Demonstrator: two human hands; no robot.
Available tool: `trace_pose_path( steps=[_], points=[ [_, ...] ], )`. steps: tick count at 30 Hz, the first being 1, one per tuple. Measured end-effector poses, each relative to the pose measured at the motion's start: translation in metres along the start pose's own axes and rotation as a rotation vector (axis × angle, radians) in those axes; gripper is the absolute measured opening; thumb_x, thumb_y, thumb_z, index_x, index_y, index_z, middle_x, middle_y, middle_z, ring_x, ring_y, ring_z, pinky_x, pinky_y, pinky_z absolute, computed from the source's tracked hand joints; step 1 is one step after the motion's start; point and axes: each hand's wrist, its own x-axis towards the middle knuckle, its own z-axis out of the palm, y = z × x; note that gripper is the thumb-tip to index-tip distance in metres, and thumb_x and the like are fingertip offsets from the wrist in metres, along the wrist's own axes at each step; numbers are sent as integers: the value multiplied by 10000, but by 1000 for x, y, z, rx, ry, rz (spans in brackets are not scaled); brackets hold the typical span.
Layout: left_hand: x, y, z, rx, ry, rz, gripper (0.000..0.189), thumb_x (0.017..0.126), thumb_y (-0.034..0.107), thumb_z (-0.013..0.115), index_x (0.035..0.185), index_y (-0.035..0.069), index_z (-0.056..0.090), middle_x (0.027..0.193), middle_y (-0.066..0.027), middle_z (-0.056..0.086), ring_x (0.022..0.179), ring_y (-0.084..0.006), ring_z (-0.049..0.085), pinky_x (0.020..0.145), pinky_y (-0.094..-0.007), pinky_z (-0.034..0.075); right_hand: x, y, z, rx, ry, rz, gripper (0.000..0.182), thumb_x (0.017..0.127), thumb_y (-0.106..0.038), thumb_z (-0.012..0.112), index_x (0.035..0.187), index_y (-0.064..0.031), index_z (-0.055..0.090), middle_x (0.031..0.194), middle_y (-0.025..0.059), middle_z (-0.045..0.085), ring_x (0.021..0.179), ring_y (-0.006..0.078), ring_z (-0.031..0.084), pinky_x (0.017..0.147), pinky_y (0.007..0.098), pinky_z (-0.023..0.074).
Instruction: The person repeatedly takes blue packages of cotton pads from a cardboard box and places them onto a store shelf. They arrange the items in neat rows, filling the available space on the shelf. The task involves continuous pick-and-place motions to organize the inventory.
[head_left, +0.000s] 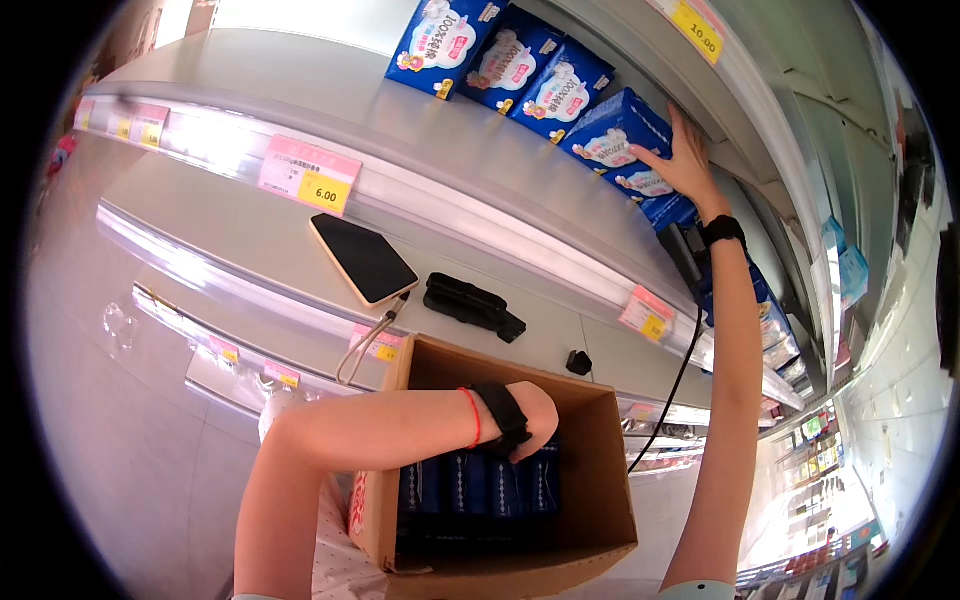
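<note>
My right hand (686, 165) grips a blue soft pack (622, 127) at its near end, thumb on the printed front and fingers behind. More blue packs (562, 94) stand in a row on the metal shelf (420, 150). My left hand (531, 420) is bent down over an open cardboard box (626, 502); its fingers are hidden, so what it holds cannot be seen. Inside the box, dark blue packs (480, 484) stand side by side below that hand. Both wrists wear black bands, the left one also a red string.
A lower shelf holds a smartphone (365, 259) with a strap, a black pouch-like object (472, 304) and a small black piece (579, 363). Price tags (311, 176) line the shelf edges. A black cable (675, 390) hangs beside my right forearm. An upper shelf (750, 90) overhangs my right hand.
</note>
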Motion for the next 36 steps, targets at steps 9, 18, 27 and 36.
trace_pose_path(
  steps=[9, 18, 27, 36],
  points=[
    [14, -28, 8, -129, -136, -28, 216, 660, 312, 698, 702, 101, 717, 684, -64, 674, 705, -237, 648, 626, -389, 479, -3, -29, -37, 88, -169, 5, 793, 692, -556, 722, 1206, 4, 499, 1103, 237, 605, 1011, 349, 605, 864, 385, 471],
    [6, -17, -11, -135, -305, -255, 275, 784, 325, 654, 786, 60, 728, 741, -71, 703, 714, -169, 672, 685, -318, 514, -72, -93, -124, -166, 10, -319, 618, 651, -388, 784, 1128, -99, 520, 938, 128, 649, 868, 278, 641, 734, 339, 503],
    [23, -37, -9, -349, -606, -155, 457, 929, 386, 476, 997, -36, 636, 890, -150, 697, 819, -209, 678, 731, -340, 531, -187, -123, -218, -10, 356, -243, 616, 615, -131, 756, 1182, -20, 543, 1115, 146, 616, 1012, 278, 614, 874, 356, 491],
    [3, -35, -14, -645, -366, -155, 449, 943, 357, 408, 1084, -21, 603, 935, -97, 665, 809, -203, 645, 739, -304, 515, -220, -194, -202, 487, -522, -346, 591, 560, -410, 812, 1019, -96, 615, 797, 62, 647, 705, 240, 644, 633, 304, 477]
  ],
)
